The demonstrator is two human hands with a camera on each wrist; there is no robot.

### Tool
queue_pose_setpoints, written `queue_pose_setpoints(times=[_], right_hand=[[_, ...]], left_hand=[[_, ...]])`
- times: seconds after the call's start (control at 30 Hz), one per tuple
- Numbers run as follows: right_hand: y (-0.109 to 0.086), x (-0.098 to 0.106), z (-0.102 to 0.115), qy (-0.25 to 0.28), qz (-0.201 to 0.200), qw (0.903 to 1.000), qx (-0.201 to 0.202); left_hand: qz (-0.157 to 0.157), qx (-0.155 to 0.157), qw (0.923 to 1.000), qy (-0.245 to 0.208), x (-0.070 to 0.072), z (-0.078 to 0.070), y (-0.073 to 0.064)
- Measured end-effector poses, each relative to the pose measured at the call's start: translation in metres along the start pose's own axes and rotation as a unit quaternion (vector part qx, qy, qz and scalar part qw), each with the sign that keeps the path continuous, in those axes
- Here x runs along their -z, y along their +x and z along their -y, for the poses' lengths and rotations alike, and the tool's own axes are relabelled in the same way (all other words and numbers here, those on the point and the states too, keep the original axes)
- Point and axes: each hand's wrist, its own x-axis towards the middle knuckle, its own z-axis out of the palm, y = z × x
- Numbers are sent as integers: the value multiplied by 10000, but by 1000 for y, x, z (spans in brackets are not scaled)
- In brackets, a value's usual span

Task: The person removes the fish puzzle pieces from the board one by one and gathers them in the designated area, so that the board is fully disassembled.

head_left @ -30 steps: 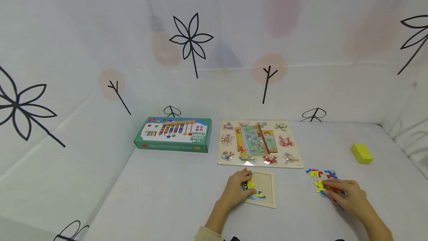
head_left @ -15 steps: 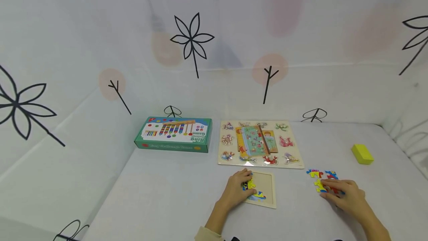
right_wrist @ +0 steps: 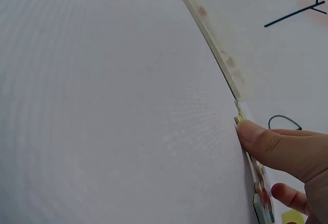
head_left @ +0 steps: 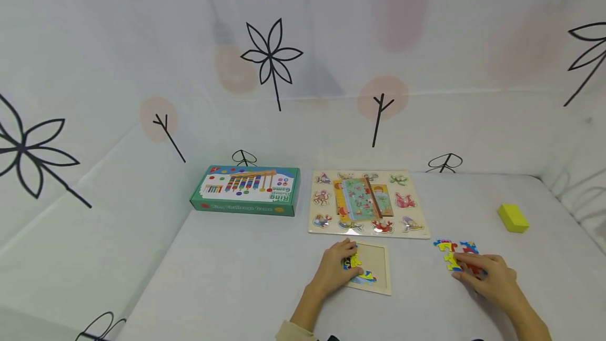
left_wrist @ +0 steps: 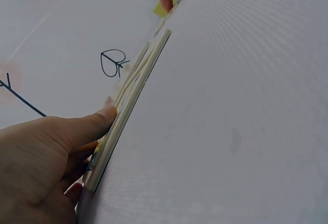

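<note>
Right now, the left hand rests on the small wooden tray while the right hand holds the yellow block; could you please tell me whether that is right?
Not quite: the head view shows the right hand holding a yellow puzzle piece, while the yellow block lies apart, farther back. The left hand does rest on the small wooden tray.

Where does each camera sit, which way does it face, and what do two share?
Head: on the head, looking forward and down at the white table; left-hand grip, right-hand grip and forearms show.
Left wrist: on that wrist, looking low along the square, pale wooden tray; left-hand grip close.
Right wrist: on that wrist, looking low across table and multicoloured jigsaw pieces; right-hand grip close.
Shared: head and left wrist both show the tray.
</note>
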Motion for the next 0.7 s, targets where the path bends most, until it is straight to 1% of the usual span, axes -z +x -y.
queue_pose_setpoints(times=[0.1, 0.3, 0.47, 0.53, 0.6, 0.7], right_hand=[[0, 1, 0, 21, 37, 10000, -28], [0, 2, -1, 72, -18, 10000, 37], [3, 5, 4, 149, -216, 9996, 144], [4, 6, 10, 238, -448, 9986, 137], [4, 6, 19, 375, -608, 9974, 42], [5, -1, 36, 672, -1037, 9922, 161]], left_hand=[[1, 15, 10000, -5, 0, 0, 0], [37, 79, 9999, -72, 0, -1, 0], [50, 73, 10000, -45, 0, -1, 0], [40, 31, 10000, -17, 0, -1, 0], [34, -28, 10000, -22, 0, 0, 0], [78, -99, 9999, -47, 1, 3, -1]])
